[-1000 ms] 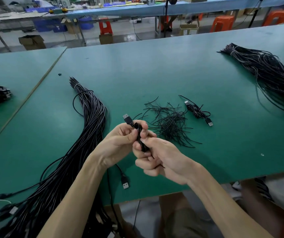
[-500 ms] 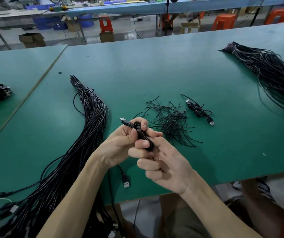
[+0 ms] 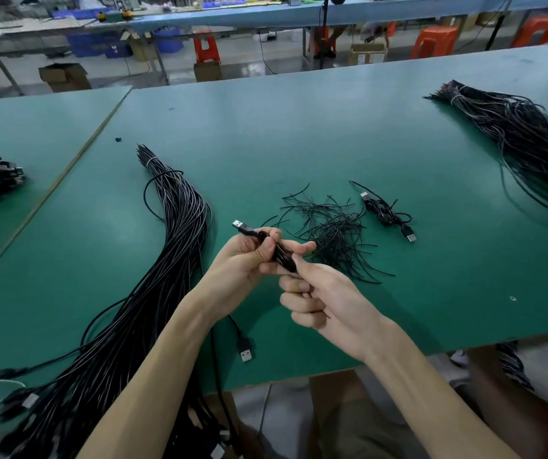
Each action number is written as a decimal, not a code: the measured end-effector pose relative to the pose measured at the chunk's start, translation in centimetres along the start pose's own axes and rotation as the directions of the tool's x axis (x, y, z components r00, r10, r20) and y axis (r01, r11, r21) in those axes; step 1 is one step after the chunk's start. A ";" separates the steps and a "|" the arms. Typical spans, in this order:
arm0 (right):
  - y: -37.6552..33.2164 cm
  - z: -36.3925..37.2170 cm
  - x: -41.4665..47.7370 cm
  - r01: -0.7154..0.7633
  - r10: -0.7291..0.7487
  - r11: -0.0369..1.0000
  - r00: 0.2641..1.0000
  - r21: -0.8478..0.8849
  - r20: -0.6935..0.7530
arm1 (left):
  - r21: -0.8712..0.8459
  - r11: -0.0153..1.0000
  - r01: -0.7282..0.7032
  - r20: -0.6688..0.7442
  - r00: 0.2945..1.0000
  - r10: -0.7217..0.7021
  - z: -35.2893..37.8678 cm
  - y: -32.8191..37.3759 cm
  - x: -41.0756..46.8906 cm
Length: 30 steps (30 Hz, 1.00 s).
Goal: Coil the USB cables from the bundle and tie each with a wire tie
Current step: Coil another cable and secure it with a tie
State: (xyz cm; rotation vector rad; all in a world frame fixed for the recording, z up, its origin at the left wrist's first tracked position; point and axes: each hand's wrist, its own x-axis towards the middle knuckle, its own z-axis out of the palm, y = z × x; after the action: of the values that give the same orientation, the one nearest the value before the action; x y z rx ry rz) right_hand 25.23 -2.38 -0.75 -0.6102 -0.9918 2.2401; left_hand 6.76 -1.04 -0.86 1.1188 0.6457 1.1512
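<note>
Coiled cable (image 3: 281,256) now under right thumb (image 3: 300,266)

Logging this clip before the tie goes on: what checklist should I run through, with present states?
1. Coiled black USB cable held by left hand and right hand: ok.
2. Silver plug sticking clear: ok.
3. Wire tie in right fingers: cannot tell.
4. Pile of thin black wire ties close by on green table: ok.
5. Cable's tail fully coiled: cannot tell.

Left hand (image 3: 243,261) and right hand (image 3: 329,306) meet, fingers (image 3: 294,287) curled.
</note>
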 end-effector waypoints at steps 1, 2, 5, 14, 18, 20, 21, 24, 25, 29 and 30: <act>-0.2 -0.1 -0.1 0.020 -0.023 0.998 0.998 -0.053 -0.056 | 0.035 0.999 -0.014 -0.034 0.999 0.015 -0.1 -0.1 0.1; -0.3 -0.1 -0.1 0.040 -0.054 0.992 0.991 -0.120 -0.119 | 0.068 0.997 -0.021 -0.073 0.997 0.026 -0.3 -0.1 0.1; -0.7 0.0 -0.3 0.074 -0.215 0.908 0.926 -0.412 -0.309 | 0.169 0.986 0.006 -0.213 0.977 0.031 -0.3 -0.3 0.2; -0.1 0.5 0.4 0.104 -0.537 0.627 0.776 -0.772 -0.331 | 0.320 0.939 0.122 -0.381 0.925 0.010 -0.2 -0.9 0.3; 0.0 0.8 1.3 0.174 -0.561 0.649 0.767 -0.741 -0.312 | 0.350 0.925 0.150 -0.374 0.927 -0.009 -0.1 -1.2 0.4; -0.5 0.7 2.0 0.162 -0.601 0.595 0.740 -0.787 -0.302 | 0.337 0.928 0.160 -0.322 0.946 -0.046 -0.1 -1.3 0.3; -0.8 0.6 2.4 0.149 -0.619 0.562 0.728 -0.814 -0.294 | 0.334 0.928 0.168 -0.294 0.953 -0.067 -0.1 -1.3 0.3; -1.6 0.6 3.0 0.112 -0.670 0.459 0.696 -0.882 -0.260 | 0.329 0.925 0.191 -0.248 0.962 -0.111 0.0 -1.5 0.3; -1.8 0.6 3.1 0.098 -0.690 0.410 0.683 -0.907 -0.238 | 0.325 0.927 0.189 -0.237 0.965 -0.114 0.0 -1.5 0.3; -1.8 0.7 3.5 0.117 -0.717 0.361 0.670 -0.925 -0.195 | 0.308 0.933 0.185 -0.225 0.967 -0.118 0.2 -1.5 0.4; -1.7 0.7 3.5 0.116 -0.712 0.365 0.675 -0.924 -0.196 | 0.297 0.938 0.182 -0.226 0.967 -0.116 0.3 -1.5 0.4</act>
State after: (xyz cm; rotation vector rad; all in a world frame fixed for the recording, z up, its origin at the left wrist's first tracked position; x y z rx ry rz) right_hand 22.88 0.64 0.46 -1.1839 -1.6673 0.7742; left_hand 7.70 -0.77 -2.09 1.2025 1.0893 1.0626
